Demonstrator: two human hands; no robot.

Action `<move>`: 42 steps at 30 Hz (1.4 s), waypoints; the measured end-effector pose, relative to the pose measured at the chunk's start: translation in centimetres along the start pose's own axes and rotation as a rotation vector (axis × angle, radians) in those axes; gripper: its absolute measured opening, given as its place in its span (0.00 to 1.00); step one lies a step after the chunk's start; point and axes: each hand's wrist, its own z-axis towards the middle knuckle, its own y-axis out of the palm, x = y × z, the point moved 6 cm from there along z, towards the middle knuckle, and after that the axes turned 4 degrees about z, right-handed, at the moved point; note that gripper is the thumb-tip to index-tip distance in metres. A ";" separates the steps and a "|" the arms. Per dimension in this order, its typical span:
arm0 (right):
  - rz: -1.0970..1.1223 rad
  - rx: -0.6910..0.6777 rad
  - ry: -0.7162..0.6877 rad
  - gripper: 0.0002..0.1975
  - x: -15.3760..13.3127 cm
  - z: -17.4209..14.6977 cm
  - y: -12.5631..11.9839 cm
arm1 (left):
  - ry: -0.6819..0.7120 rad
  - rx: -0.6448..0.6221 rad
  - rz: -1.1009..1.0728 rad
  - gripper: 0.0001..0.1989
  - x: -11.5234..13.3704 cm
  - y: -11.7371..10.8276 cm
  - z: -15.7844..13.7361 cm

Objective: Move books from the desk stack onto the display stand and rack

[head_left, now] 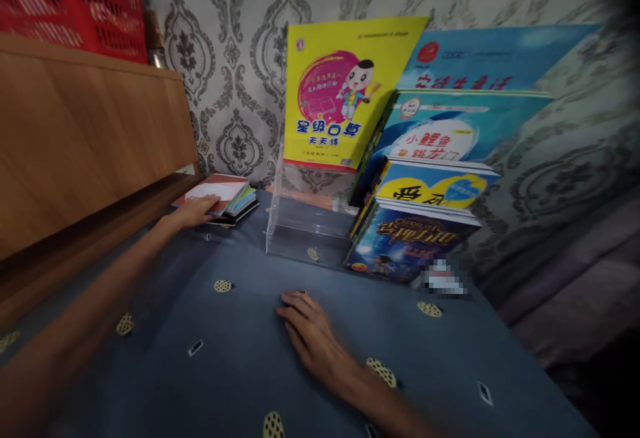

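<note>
My left hand (196, 210) reaches to a small pile of books (242, 205) at the left, its fingers lying on the orange-and-white cover of the top book (225, 188). My right hand (313, 338) rests on the blue tablecloth, fingers loosely bent and apart, nothing in them. Beyond it stands a clear stepped book rack (305, 225). A yellow book (340, 91) leans upright on its back left tier. On its right side books stand in rows: a blue one (480, 55), a teal one (465, 118), a blue-and-yellow one (435, 185) and a dark blue one (400, 238).
A wooden cabinet (90, 138) lines the left side, with a red plastic basket (75, 11) on top. Patterned wallpaper (225, 38) is behind the rack. The blue tablecloth (200, 385) has pineapple prints. A blurred white item (444, 278) lies by the rack's front right.
</note>
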 end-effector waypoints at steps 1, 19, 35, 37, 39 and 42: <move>0.005 -0.012 -0.004 0.15 -0.2 0.2 -0.1 | -0.001 0.011 0.024 0.31 0.3 -0.4 -0.4; 0.268 0.005 0.089 0.16 0.9 0.6 -0.1 | -0.026 -0.214 0.221 0.28 13.8 2.0 -20.9; 0.231 0.060 0.203 0.16 2.0 -2.0 -2.7 | 0.571 -0.090 -0.085 0.28 31.4 -0.1 -28.4; 0.154 -0.008 0.209 0.17 1.6 -3.3 -2.9 | 0.626 -0.109 -0.166 0.29 31.2 -0.4 -27.8; 0.091 -0.062 0.200 0.18 0.8 -4.2 -3.0 | 0.665 -0.120 -0.246 0.26 30.4 -0.4 -26.8; 0.012 -0.117 0.210 0.21 -0.1 -4.7 -3.0 | 0.670 -0.098 -0.351 0.24 28.7 0.2 -24.8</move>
